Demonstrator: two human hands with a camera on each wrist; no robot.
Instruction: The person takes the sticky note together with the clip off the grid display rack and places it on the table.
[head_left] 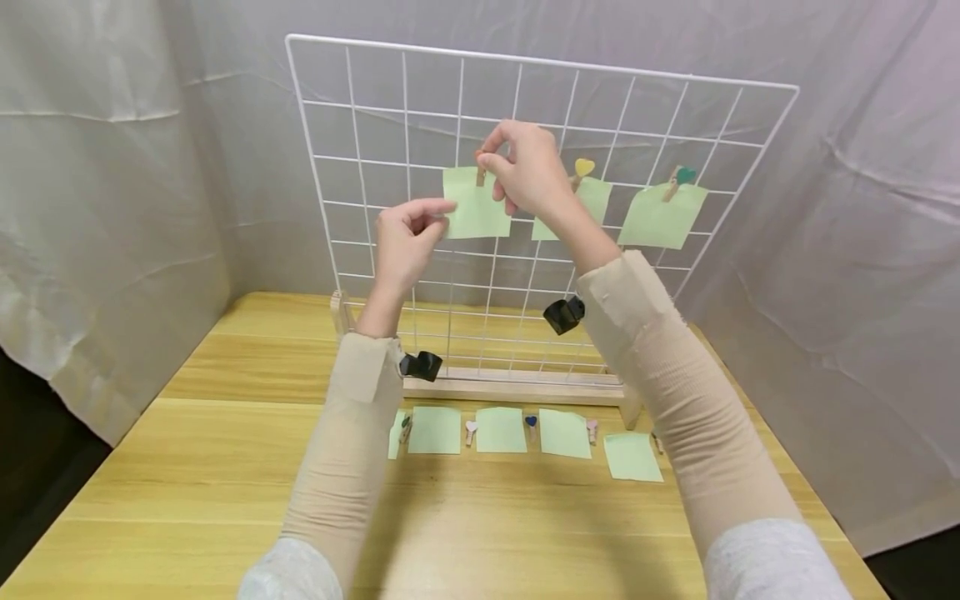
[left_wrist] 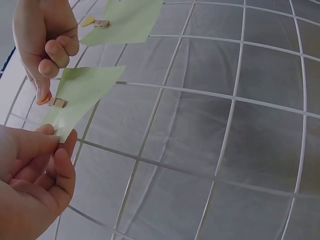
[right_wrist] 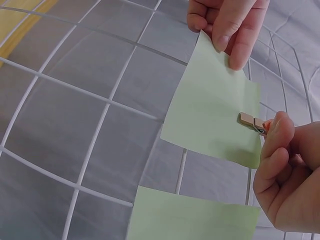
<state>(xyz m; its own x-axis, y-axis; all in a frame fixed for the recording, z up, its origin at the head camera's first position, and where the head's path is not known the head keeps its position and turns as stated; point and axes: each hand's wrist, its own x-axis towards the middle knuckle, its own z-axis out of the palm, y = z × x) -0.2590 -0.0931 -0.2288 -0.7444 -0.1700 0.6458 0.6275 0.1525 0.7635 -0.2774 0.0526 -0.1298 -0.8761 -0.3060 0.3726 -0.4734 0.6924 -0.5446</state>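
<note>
My left hand (head_left: 405,242) pinches the left edge of a pale green paper note (head_left: 476,215) between thumb and fingers. The note lies against a white wire grid panel (head_left: 521,59) that stands upright. At the note's top edge, my right hand (head_left: 531,171) pinches a small wooden clothespin (right_wrist: 246,119) by its orange end. In the right wrist view the clothespin's jaws overlap the paper. To the right hang two more green notes (head_left: 660,218), held by clothespins with a yellow heart (head_left: 584,167) and a green heart (head_left: 684,175). My right forearm partly covers the nearer one.
A wooden base bar (head_left: 517,388) supports the grid on the table (head_left: 187,483). In front of it lies a row of several green notes (head_left: 501,431), with heart clothespins (head_left: 532,423) between them. Grey cloth (head_left: 247,150) hangs behind and at both sides.
</note>
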